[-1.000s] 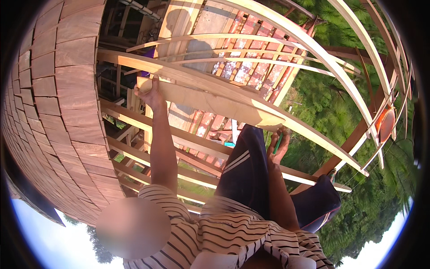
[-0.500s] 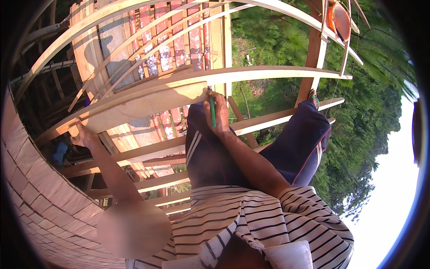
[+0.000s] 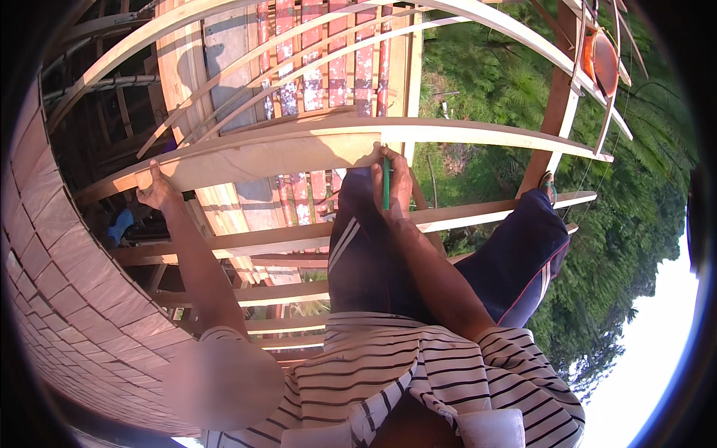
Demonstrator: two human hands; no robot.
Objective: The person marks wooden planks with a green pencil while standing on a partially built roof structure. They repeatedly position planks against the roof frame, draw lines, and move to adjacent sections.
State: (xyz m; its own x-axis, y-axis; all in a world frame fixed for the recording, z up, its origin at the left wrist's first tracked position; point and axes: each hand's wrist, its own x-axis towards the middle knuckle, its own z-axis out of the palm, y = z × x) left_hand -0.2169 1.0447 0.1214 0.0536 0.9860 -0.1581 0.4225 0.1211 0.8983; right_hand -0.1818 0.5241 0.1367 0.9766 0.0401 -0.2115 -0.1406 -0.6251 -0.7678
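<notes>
A short flat wooden board (image 3: pixel 269 160) lies along the near face of a long curved rafter (image 3: pixel 463 133). At the board's left end, my left hand (image 3: pixel 158 190) grips it, thumb and fingers round the edge. Close to the right end is my right hand (image 3: pixel 397 183), its fingers closed on a green pencil (image 3: pixel 386 185). The pencil stands nearly upright in the picture, its upper end close to the board's end edge. Whether the point touches the wood is hidden by my fingers.
Parallel rafters (image 3: pixel 291 239) cross below my knees with gaps between them. Wooden shingles (image 3: pixel 82 299) cover the left side. Beyond are planks (image 3: pixel 179 67) and red-and-white weathered slats (image 3: pixel 321 67). An orange object (image 3: pixel 601 61) hangs at upper right; trees and a drop lie right.
The whole view has shifted, so the scene sits farther right in the picture. My hands keep about the same places on the board, and the pencil stands slightly more upright.
</notes>
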